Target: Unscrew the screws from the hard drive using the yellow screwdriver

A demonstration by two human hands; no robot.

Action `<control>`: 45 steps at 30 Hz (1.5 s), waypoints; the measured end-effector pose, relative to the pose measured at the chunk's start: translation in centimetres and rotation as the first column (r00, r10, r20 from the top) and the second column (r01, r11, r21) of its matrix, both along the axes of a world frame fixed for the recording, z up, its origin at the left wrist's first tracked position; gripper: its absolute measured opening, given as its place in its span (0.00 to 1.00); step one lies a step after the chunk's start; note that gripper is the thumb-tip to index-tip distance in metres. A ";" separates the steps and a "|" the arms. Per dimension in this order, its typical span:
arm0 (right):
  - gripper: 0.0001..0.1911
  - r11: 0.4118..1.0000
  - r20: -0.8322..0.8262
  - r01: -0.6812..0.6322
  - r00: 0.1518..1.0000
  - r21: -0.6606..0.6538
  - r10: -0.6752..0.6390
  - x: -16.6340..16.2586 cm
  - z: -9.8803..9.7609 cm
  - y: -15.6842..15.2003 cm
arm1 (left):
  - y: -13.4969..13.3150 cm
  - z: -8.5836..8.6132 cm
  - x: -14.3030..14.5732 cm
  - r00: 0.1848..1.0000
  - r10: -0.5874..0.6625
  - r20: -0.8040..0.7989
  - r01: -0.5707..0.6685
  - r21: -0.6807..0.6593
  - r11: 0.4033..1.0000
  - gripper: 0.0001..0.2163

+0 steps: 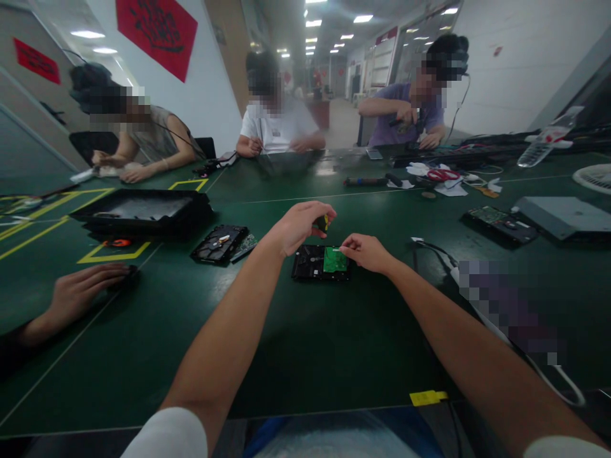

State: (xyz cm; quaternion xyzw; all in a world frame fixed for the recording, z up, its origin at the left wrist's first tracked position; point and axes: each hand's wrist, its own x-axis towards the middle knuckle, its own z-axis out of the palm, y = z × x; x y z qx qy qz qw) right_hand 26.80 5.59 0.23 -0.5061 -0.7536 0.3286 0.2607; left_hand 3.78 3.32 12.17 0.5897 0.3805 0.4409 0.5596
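A black hard drive (pixel 310 262) with a green circuit board (pixel 335 259) lies on the dark green table (pixel 305 343) in front of me. My left hand (pixel 298 226) hovers just above its far edge, fingers wrapped round a small black and yellow tool (pixel 323 222). My right hand (pixel 365 252) rests at the drive's right edge, its fingertips pinched together on the corner of the green board. What the pinch holds, if anything, is too small to see.
A second opened hard drive (pixel 219 243) lies to the left beside a black tray (pixel 143 213). A co-worker's hand (pixel 81 294) rests at the left edge. Three people sit at the far side. Cables (pixel 429 251), scissors (pixel 442 175), a grey box (pixel 563 215) and a fan (pixel 594 177) are on the right.
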 end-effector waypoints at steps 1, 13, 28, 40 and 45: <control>0.08 1.000 -0.003 0.000 1.000 -0.002 0.000 0.0 -0.1 0.0 | 0.0 -0.1 -0.1 1.000 0.010 -0.028 -0.009 0.022 1.000 0.09; 0.10 1.000 0.006 0.005 1.000 0.002 -0.005 -0.1 -0.4 0.2 | -0.7 0.4 0.0 0.992 -0.104 0.069 0.111 -0.113 0.987 0.09; 0.10 1.000 0.023 0.016 1.000 0.009 -0.016 -0.1 0.0 0.1 | -0.7 0.5 0.3 0.994 -0.080 0.072 0.089 -0.130 0.988 0.07; 0.09 1.000 -0.009 0.013 1.000 0.000 -0.013 -0.1 -0.3 0.1 | -0.7 0.8 -0.2 0.997 -0.073 0.021 0.075 -0.104 0.992 0.09; 0.10 1.000 -0.002 0.006 1.000 -0.004 -0.006 -0.1 0.0 0.1 | -0.8 0.8 0.2 0.996 -0.061 0.068 0.070 -0.141 0.988 0.06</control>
